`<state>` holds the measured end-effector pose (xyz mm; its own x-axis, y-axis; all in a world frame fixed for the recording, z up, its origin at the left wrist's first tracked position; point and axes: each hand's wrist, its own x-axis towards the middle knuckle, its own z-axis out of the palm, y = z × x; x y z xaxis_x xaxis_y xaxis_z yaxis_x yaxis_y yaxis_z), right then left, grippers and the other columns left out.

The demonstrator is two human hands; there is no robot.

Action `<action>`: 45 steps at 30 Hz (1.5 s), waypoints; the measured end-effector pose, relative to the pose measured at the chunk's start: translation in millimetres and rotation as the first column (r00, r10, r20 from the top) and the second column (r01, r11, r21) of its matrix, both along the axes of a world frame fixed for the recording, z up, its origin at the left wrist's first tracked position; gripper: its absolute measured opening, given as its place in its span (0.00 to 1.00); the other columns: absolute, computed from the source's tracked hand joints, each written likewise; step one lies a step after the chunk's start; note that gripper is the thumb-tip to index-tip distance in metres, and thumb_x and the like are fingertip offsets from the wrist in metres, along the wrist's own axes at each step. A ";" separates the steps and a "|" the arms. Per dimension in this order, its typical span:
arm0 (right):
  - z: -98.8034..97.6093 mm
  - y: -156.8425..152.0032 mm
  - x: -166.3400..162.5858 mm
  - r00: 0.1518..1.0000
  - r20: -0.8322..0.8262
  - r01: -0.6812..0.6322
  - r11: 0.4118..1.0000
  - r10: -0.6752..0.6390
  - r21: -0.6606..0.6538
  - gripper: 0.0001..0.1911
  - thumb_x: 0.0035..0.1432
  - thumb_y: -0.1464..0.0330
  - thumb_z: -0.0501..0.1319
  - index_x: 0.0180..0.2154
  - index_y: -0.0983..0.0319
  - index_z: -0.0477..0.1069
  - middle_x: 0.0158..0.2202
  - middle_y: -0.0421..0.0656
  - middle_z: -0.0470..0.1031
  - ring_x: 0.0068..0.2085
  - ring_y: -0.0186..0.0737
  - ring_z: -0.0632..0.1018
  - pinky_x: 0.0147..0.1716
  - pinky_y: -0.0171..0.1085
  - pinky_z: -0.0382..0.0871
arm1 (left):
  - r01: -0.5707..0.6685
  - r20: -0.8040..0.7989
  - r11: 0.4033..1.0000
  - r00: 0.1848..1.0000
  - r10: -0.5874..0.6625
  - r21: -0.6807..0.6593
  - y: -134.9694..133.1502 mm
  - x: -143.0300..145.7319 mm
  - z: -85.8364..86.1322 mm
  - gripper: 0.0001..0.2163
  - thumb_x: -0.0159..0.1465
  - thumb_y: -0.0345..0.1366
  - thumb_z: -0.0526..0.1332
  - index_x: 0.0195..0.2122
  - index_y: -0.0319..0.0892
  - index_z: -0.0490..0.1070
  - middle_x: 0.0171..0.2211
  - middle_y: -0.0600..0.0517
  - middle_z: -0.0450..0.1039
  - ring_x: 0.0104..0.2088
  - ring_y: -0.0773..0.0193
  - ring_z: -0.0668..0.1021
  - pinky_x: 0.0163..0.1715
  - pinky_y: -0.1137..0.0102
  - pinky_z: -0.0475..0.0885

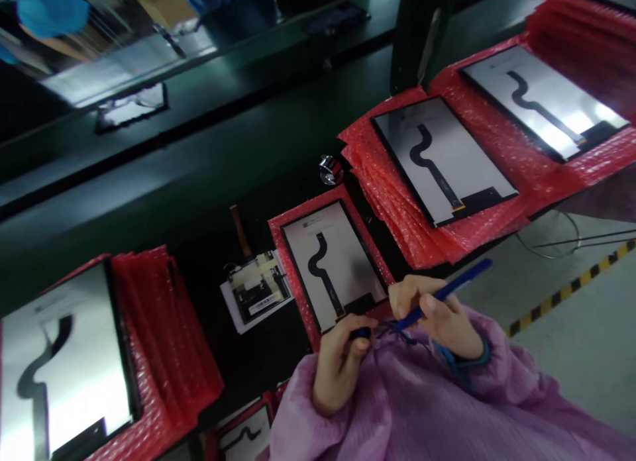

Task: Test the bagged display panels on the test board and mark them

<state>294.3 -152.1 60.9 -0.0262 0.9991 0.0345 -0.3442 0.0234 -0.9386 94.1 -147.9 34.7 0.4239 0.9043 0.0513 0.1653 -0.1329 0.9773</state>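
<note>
My right hand (440, 315) is closed around a slim blue pen (464, 279), its lower end slanting down to the left. Close beside it, my left hand (340, 361) pinches a small dark-blue piece (360, 332) that looks like a cap; its full shape is hidden. Both hands are in front of the purple sleeves and smock, by the near edge of a display panel (342, 242) with a black S-shaped flex cable (318, 265). That panel lies back side up on a red bubble-wrap sheet (278, 226). A blue-green band (477, 356) circles my right wrist.
More panels lie on red bubble-wrap stacks, at left (74, 355) and right (442, 163). A small circuit assembly (258, 285) and a shiny metal piece (330, 170) rest on the dark bench. Another person's blue sleeve (52, 7) shows beyond the green line.
</note>
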 end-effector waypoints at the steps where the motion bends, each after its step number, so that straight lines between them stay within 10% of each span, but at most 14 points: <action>1: -6.0 -1.1 -8.0 0.999 -0.042 -0.012 0.998 0.009 -0.065 0.25 0.68 0.51 0.53 0.27 0.62 0.69 0.23 0.38 0.64 0.24 0.30 0.65 0.23 0.33 0.58 | 0.033 0.014 0.999 0.999 -0.033 -0.009 -0.2 3.4 0.4 0.20 0.72 0.52 0.54 0.42 0.42 0.77 0.27 0.50 0.78 0.25 0.66 0.78 0.25 0.73 0.73; 5: -20.5 0.6 -20.8 0.999 0.012 0.037 0.987 -0.036 -0.158 0.23 0.69 0.56 0.54 0.25 0.63 0.67 0.23 0.38 0.64 0.26 0.31 0.66 0.26 0.33 0.59 | 0.060 0.013 0.998 0.998 -0.060 -0.007 -2.1 5.3 -2.0 0.21 0.71 0.53 0.55 0.42 0.41 0.77 0.30 0.48 0.81 0.27 0.65 0.81 0.30 0.72 0.77; 13: -18.4 -2.6 -39.4 0.933 0.344 0.083 0.993 -0.105 0.079 0.18 0.72 0.59 0.49 0.33 0.60 0.69 0.30 0.40 0.69 0.32 0.33 0.71 0.31 0.33 0.67 | 0.058 0.077 0.998 0.996 -0.055 -0.034 -4.7 3.6 -0.8 0.17 0.72 0.48 0.58 0.52 0.41 0.69 0.40 0.44 0.82 0.40 0.60 0.85 0.40 0.69 0.81; 18: -19.1 0.4 -49.3 0.897 0.437 -0.121 0.989 0.074 0.082 0.18 0.74 0.64 0.45 0.58 0.53 0.67 0.53 0.42 0.75 0.53 0.34 0.76 0.53 0.32 0.72 | 0.048 0.172 0.992 0.983 -0.068 0.121 -0.2 5.6 -0.4 0.26 0.74 0.44 0.54 0.70 0.45 0.47 0.45 0.42 0.80 0.45 0.57 0.85 0.47 0.63 0.82; 24: -5.4 21.3 -48.0 0.846 0.496 -0.261 0.963 0.196 0.065 0.16 0.72 0.63 0.48 0.50 0.56 0.73 0.46 0.43 0.77 0.48 0.38 0.78 0.51 0.36 0.74 | 0.090 0.105 0.983 0.989 -0.108 0.159 15.9 -0.5 6.4 0.30 0.74 0.46 0.53 0.72 0.47 0.43 0.43 0.45 0.80 0.43 0.56 0.85 0.43 0.63 0.82; 29: -11.1 73.5 -26.6 0.779 0.622 0.114 0.993 -0.073 -0.026 0.10 0.66 0.60 0.56 0.42 0.59 0.70 0.28 0.38 0.67 0.28 0.34 0.71 0.30 0.35 0.70 | -0.124 -0.257 0.858 0.924 0.283 0.498 76.4 -43.7 15.1 0.18 0.71 0.49 0.58 0.56 0.45 0.69 0.50 0.44 0.77 0.51 0.52 0.79 0.53 0.56 0.76; 34: -38.8 117.7 -3.1 0.424 0.854 0.313 0.933 -0.303 0.176 0.26 0.61 0.61 0.61 0.57 0.65 0.61 0.40 0.48 0.73 0.41 0.46 0.77 0.45 0.49 0.74 | -0.321 -0.480 0.756 0.617 0.624 0.571 161.9 -89.8 -7.9 0.12 0.70 0.44 0.58 0.48 0.44 0.72 0.49 0.38 0.74 0.51 0.41 0.75 0.52 0.46 0.72; 38: -46.6 117.3 -6.4 0.170 0.919 0.097 0.934 -0.356 0.344 0.31 0.64 0.62 0.57 0.63 0.70 0.58 0.61 0.63 0.65 0.63 0.60 0.67 0.63 0.62 0.62 | -0.422 -0.506 0.704 0.494 0.707 0.571 200.6 -96.4 -36.1 0.13 0.64 0.38 0.63 0.49 0.43 0.70 0.49 0.38 0.73 0.54 0.37 0.72 0.53 0.43 0.70; 45: -49.5 118.5 -35.8 0.118 0.991 -0.464 0.880 -0.056 0.105 0.41 0.65 0.53 0.60 0.69 0.70 0.52 0.72 0.60 0.52 0.74 0.59 0.52 0.72 0.60 0.52 | -0.564 -0.351 0.663 0.569 0.744 0.492 213.3 -103.1 -56.7 0.29 0.56 0.24 0.63 0.59 0.47 0.61 0.40 0.47 0.76 0.47 0.47 0.78 0.54 0.44 0.70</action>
<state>258.5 -33.5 11.4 -0.4965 0.8642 0.0813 0.7730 0.4828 -0.4115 -9.0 65.4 -22.1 -0.2378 0.9108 0.3374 0.7543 -0.0457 0.6550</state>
